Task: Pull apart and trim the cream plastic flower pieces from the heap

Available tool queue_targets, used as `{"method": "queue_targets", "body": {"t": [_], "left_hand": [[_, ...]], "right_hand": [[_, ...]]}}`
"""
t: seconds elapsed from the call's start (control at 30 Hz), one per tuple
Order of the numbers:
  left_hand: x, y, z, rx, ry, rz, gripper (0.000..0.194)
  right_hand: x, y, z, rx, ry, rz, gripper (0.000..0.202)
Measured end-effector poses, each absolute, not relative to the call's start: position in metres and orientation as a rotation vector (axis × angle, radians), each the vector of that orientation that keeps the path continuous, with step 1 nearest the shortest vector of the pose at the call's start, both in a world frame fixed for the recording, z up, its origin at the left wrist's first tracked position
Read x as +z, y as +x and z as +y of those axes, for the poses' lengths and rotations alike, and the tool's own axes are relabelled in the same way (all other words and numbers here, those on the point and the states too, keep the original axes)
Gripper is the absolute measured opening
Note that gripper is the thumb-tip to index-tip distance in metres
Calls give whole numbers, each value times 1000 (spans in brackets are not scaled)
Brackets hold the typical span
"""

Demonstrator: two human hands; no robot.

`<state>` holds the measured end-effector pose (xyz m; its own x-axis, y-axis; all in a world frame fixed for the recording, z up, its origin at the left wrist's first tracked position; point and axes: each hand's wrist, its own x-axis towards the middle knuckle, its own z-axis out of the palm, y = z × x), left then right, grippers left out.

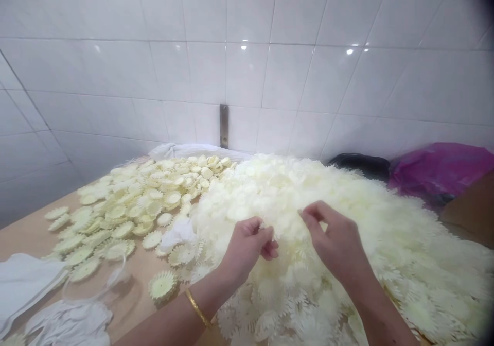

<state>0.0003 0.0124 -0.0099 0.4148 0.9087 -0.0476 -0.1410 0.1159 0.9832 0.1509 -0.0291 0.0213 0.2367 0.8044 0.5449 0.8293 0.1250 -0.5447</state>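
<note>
Hold left hand (247, 243) and right hand (337, 238) apart from each other, over the middle of a large heap of frilly cream-white pieces (270, 186). Curl left fingers in toward the thumb, and bring right thumb and forefinger to a pinch; cannot tell of anything caught between the tips in either. Wear a gold bangle (197, 307) on the left wrist. See the heap piled directly on the brown tabletop (23, 232), and to its left a lower scatter of pale yellow toothed discs (123, 207), many dished like shallow cups and overlapping. Note a small white scrap (177, 235) between the two piles, and white cloths (73, 323) at lower left. Spot a magenta plastic bag (443, 173) at far right, behind the heap's edge, with contents hidden, and just beside it a dark object (360, 165), too covered to identify. See white sheeting (200, 150) along the back, by the tiled wall (247, 73).
</note>
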Motion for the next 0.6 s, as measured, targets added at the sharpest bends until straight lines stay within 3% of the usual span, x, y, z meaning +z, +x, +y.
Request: {"method": "queue_targets", "body": {"t": [0.33, 0.6], "left_hand": [[-14, -1, 14, 934, 1177, 815, 36], [-11, -2, 11, 871, 1299, 756, 39]], "right_hand": [[21, 131, -30, 463, -1434, -1735, 19], [23, 129, -32, 580, -1407, -1823, 26]]}}
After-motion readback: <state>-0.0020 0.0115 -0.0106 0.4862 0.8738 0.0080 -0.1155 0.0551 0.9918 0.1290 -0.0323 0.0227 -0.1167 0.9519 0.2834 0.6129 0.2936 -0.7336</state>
